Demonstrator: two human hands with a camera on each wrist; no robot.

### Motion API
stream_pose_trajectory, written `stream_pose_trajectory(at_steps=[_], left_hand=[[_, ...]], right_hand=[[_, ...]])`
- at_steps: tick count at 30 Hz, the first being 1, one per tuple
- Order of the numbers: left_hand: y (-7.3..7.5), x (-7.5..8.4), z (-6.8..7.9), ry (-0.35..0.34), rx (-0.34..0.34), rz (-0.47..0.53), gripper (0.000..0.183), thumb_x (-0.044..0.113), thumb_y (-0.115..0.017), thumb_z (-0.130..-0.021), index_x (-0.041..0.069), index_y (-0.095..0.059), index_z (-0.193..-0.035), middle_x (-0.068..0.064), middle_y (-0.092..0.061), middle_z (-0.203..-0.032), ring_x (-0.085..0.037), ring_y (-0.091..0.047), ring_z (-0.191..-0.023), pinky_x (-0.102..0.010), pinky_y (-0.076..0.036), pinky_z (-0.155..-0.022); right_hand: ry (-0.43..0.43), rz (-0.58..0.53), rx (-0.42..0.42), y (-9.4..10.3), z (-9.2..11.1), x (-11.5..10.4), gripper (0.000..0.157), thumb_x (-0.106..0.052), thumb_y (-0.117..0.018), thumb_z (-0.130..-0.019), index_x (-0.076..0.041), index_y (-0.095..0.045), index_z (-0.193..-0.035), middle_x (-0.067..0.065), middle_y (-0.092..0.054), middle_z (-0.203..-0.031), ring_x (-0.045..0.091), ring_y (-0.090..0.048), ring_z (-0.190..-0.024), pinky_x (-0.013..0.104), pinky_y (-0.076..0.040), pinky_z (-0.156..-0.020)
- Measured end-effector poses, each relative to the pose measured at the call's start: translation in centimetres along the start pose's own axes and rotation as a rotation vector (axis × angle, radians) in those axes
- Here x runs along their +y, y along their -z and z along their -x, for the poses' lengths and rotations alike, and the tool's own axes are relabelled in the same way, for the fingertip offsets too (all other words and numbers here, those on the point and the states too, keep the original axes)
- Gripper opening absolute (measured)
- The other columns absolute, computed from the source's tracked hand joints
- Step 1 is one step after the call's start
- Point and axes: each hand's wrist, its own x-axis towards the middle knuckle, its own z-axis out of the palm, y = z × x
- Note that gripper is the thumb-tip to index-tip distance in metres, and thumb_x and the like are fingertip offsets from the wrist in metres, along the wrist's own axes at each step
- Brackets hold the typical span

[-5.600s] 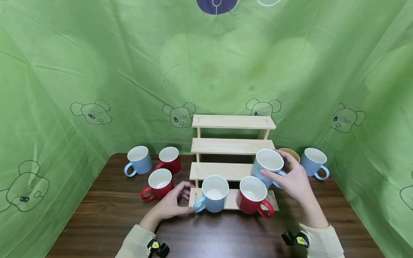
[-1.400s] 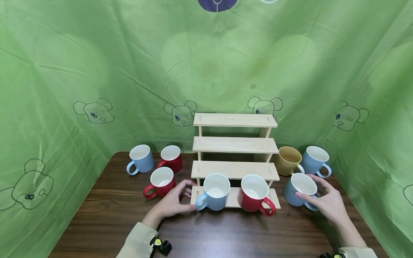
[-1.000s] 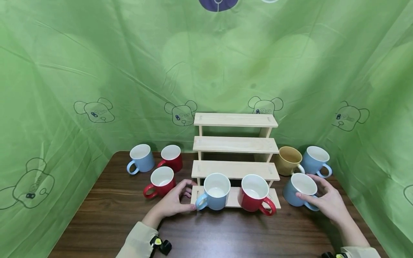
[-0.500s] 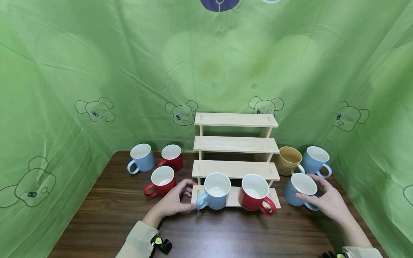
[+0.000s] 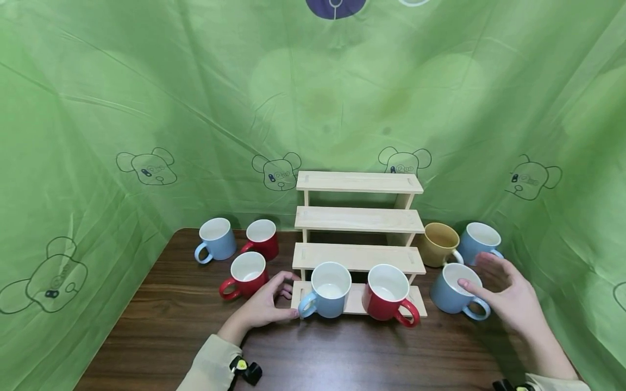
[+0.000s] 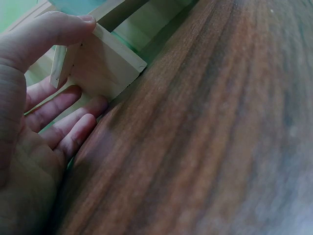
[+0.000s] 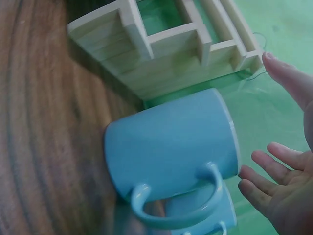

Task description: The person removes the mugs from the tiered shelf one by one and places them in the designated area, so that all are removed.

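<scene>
My left hand (image 5: 264, 303) grips the left end of a stepped wooden rack (image 5: 359, 257). In the left wrist view its thumb (image 6: 73, 28) lies on the lowest step's front corner, with the other fingers round the side panel. A light blue mug (image 5: 329, 291) and a red mug (image 5: 383, 296) stand upright on the lowest step. Right of the rack, another blue mug (image 5: 447, 296) stands upright on the table, its handle toward my right hand (image 5: 511, 296). That hand is spread just beside the mug's rim; the right wrist view shows a gap between the fingers and the blue mug (image 7: 171, 142).
A yellow mug (image 5: 437, 247) and a blue mug (image 5: 476, 244) stand behind at the right. On the left are a blue mug (image 5: 220, 243) and two red mugs, one behind (image 5: 264, 244) and one nearer (image 5: 250, 279). A green cloth (image 5: 205, 108) hangs round the wooden table (image 5: 342, 353).
The right hand brought the blue mug from over the rack's right side to the table at the right, held it there, and has now let go, fingers spread. The left hand stays put.
</scene>
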Motion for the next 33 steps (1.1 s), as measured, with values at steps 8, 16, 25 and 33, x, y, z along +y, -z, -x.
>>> stream_pose_trajectory(at_steps=[8,16,25,33], left_hand=[[0.0,0.0,0.0,0.000,0.001,-0.012,0.068,0.018,-0.093,-0.088,0.013,-0.054,-0.143,-0.006,-0.069,-0.128,-0.024,-0.071,-0.111,-0.034,-0.058,-0.102],[0.0,0.0,0.1,0.003,-0.002,-0.008,0.068,0.018,-0.092,-0.089,0.012,-0.053,-0.143,-0.008,-0.069,-0.127,-0.025,-0.071,-0.111,-0.035,-0.058,-0.102],[-0.1,0.2,0.1,0.008,-0.005,0.005,0.067,0.017,-0.091,-0.090,0.011,-0.052,-0.144,-0.010,-0.069,-0.127,-0.024,-0.071,-0.111,-0.033,-0.058,-0.102],[0.0,0.3,0.1,0.019,0.002,0.001,0.069,0.018,-0.092,-0.088,0.012,-0.053,-0.144,-0.007,-0.070,-0.127,-0.023,-0.071,-0.110,-0.032,-0.058,-0.102]], right_hand=[[0.060,0.002,-0.006,0.2,0.0,-2.5,0.076,-0.015,-0.087,-0.096,-0.010,-0.049,-0.161,-0.018,-0.060,-0.143,-0.014,-0.058,-0.120,0.005,-0.048,-0.095],[0.121,-0.012,-0.034,-1.1,0.3,-4.9,0.074,-0.011,-0.087,-0.096,-0.006,-0.049,-0.159,-0.017,-0.058,-0.142,-0.011,-0.058,-0.123,0.007,-0.048,-0.098],[0.269,-0.014,-0.035,-3.9,1.3,-7.4,0.068,-0.004,-0.087,-0.093,-0.004,-0.057,-0.154,-0.017,-0.063,-0.143,-0.008,-0.057,-0.131,0.007,-0.043,-0.106],[0.413,-0.010,-0.070,-6.8,2.1,-9.6,0.070,-0.001,-0.091,-0.086,-0.006,-0.061,-0.149,0.007,-0.067,-0.144,-0.003,-0.061,-0.129,0.009,-0.043,-0.108]])
